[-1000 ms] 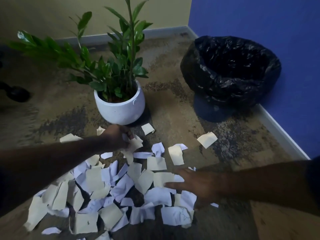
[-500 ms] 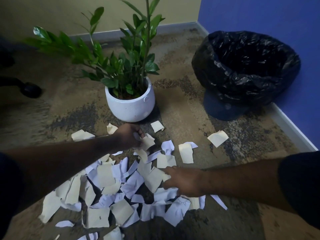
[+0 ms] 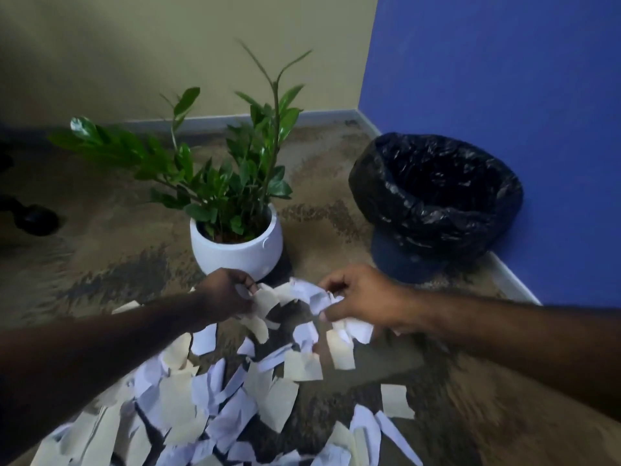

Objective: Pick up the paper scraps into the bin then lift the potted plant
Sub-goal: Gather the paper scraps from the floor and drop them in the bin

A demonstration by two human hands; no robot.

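While both hands meet at mid-frame, each one grips paper. The left hand (image 3: 232, 294) comes in from the lower left with its fingers curled round a few cream scraps (image 3: 265, 299), held just in front of the plant (image 3: 235, 196). The right hand (image 3: 363, 297) reaches in from the right edge, thumb and fingers pinching a crumpled bunch of white and cream pieces (image 3: 327, 302), with more hanging below its palm. The two bunches nearly touch; motion blur hides whether they do.

Beneath the hands, the pile (image 3: 208, 405) of torn white and cream paper spreads over the carpet (image 3: 111, 250) toward the bottom left corner of the frame, with a few stray pieces at lower right. The plant stands upright in a round white pot (image 3: 235, 253) at centre, just above the left hand in the picture, its leaves reaching toward the upper left. At centre right, the bin (image 3: 437, 203), lined with a black bag, stands against the blue wall (image 3: 504, 79) near the corner, well apart from the pile. A cream wall (image 3: 151, 52) fills the upper left. At the left edge sits a dark, blurred object (image 3: 33, 218) that I cannot identify.
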